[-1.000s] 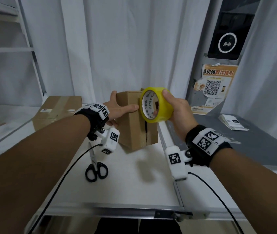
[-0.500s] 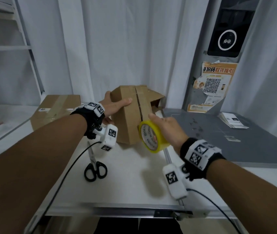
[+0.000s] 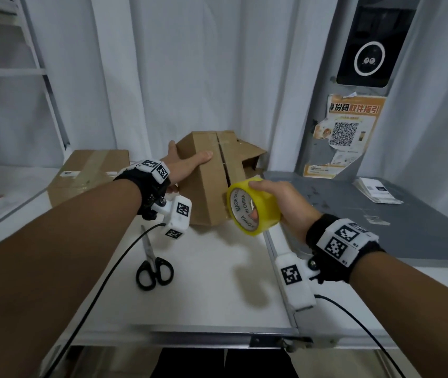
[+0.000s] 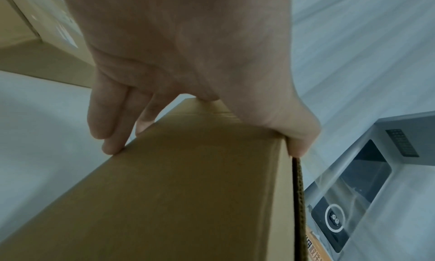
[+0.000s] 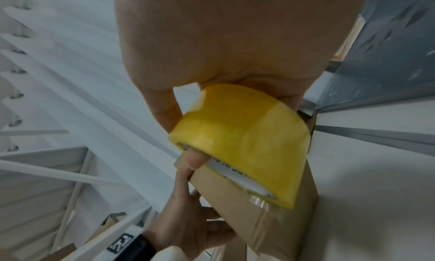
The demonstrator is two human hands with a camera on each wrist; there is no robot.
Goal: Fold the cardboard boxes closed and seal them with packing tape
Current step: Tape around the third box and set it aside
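We stand in what looks like a parcel pickup room: a grey locker terminal (image 3: 364, 47) bearing an orange QR-code poster (image 3: 349, 126), white shelving (image 3: 12, 72), a taped carton (image 3: 91, 170) at the white table's (image 3: 203, 282) far-left corner.

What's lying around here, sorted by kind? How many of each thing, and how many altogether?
Cardboard boxes: 2, one held by the left hand at, one further left
Tape rolls: 1, in the right hand
Scissors: 1
Paper stacks: 1
Total: 5

L hand (image 3: 187, 166) grips box (image 3: 211, 186) edge, R hand (image 3: 285, 197) curled round tape roll (image 3: 252, 207).
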